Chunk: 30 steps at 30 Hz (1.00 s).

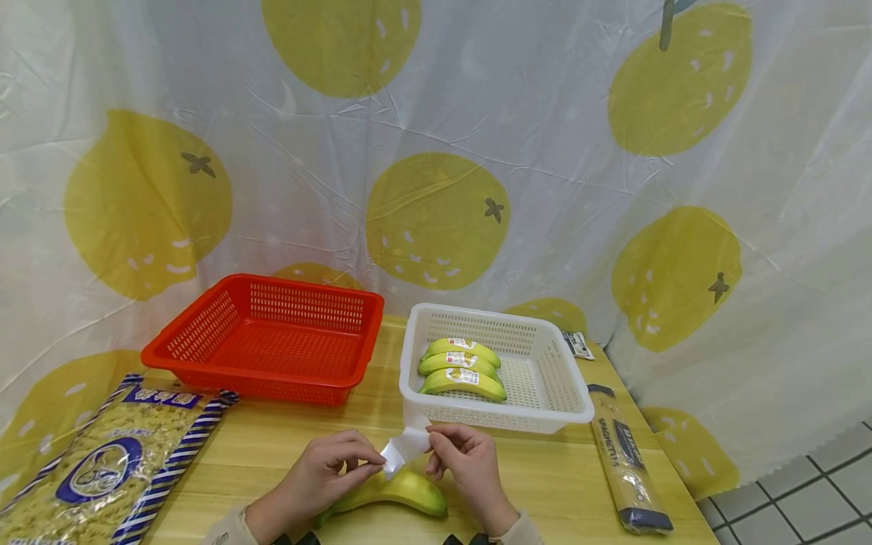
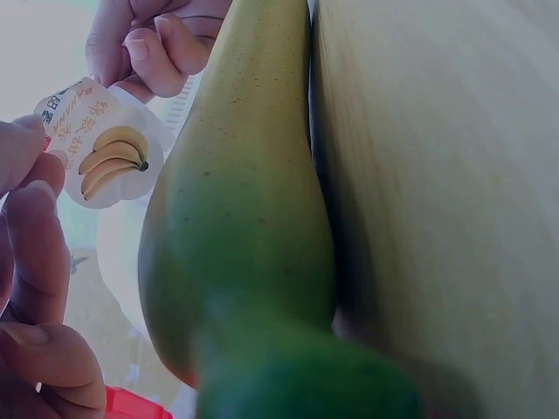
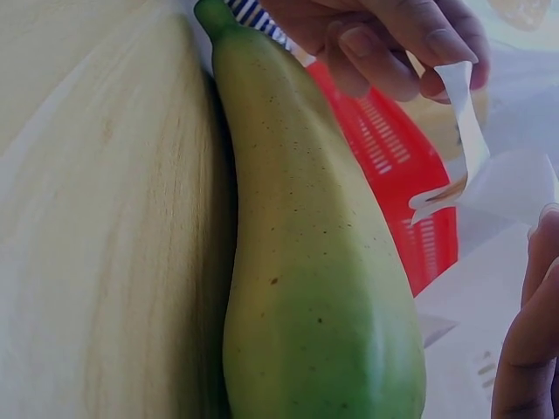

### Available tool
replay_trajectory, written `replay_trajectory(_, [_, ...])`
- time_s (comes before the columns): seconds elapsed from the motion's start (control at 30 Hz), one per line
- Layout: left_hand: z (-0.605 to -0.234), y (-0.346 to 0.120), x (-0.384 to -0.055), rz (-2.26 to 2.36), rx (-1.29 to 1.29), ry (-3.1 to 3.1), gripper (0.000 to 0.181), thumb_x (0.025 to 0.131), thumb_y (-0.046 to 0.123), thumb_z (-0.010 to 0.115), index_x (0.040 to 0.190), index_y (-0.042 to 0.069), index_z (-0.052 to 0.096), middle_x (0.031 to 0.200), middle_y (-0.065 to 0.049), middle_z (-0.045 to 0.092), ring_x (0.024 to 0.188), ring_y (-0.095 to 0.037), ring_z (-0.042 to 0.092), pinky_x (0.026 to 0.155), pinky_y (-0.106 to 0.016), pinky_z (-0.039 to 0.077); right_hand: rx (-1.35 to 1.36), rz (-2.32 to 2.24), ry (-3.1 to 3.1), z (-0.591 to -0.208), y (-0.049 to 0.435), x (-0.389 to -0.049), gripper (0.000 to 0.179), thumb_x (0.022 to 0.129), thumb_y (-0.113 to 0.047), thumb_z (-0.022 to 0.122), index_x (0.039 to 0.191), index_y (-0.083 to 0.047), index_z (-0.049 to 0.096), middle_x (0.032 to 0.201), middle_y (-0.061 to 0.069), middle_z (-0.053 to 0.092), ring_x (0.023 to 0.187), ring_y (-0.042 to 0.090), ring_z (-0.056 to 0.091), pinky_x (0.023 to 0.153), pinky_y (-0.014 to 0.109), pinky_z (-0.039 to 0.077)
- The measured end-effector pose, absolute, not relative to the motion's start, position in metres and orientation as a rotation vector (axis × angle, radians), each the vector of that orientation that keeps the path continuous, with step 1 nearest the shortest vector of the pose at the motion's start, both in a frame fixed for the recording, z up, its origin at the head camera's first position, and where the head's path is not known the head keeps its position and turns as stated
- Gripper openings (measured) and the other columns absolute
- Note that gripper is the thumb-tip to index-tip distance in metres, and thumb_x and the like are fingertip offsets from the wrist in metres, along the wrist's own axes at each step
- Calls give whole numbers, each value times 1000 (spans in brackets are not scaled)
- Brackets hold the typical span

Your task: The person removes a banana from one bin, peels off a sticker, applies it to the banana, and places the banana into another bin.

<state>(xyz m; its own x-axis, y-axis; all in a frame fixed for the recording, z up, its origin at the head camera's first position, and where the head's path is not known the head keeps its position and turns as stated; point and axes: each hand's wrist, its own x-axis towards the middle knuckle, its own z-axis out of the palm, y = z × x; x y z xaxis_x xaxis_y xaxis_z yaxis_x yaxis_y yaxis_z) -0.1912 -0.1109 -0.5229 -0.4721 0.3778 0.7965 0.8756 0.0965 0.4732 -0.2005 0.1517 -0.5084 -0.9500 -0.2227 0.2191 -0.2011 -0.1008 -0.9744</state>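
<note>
My left hand pinches one edge of a white sticker, and my right hand pinches its other side. The sticker's printed face, with bananas and lettering, shows in the left wrist view; in the right wrist view a curled white strip hangs from the left fingers. Below both hands a yellow-green banana lies on the table, with no label on the surfaces that show. Several bananas bearing such labels lie side by side in a white basket just beyond the hands.
A red basket stands at the back left. Near the left edge lies a large bag of pasta. A spaghetti pack lies along the right side, with a small packet behind the white basket. A lemon-print curtain hangs behind.
</note>
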Motion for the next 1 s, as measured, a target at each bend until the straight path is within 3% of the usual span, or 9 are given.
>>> replay_trajectory(0.13, [-522, -111, -191, -1348, -1235, -1880, 38, 78, -12, 82, 105, 14, 77, 94, -1, 73, 69, -1, 57, 58, -9, 45, -487, -2272, 2087, -509, 152, -201, 25, 98, -13, 70, 111, 8, 72, 77, 13, 73, 58, 11, 67, 54, 23, 56])
replay_trajectory(0.33, [-521, -111, -191, -1351, -1235, -1884, 37, 79, -11, 81, 105, 15, 77, 94, 0, 73, 70, 0, 57, 58, -9, 45, -471, -2274, 2107, -510, 153, -203, 23, 98, -13, 71, 109, 7, 73, 82, 23, 72, 58, 12, 67, 54, 24, 55])
replay_trajectory(0.57, [-521, -112, -190, -1359, -1231, -1904, 30, 83, -7, 80, 105, 14, 77, 94, -2, 73, 69, -2, 57, 57, -9, 45, -413, -2275, 2123, -507, 154, -204, 23, 97, -16, 73, 109, 4, 74, 85, 10, 74, 59, 13, 67, 54, 24, 56])
replay_trajectory(1.0, [-520, -113, -189, -1374, -1218, -1913, 32, 83, -8, 80, 106, 15, 77, 94, -1, 73, 69, -1, 57, 57, -10, 46, -424, -2329, 2132, -506, 160, -208, 26, 96, -13, 73, 108, 10, 72, 83, 10, 73, 58, 12, 67, 53, 24, 55])
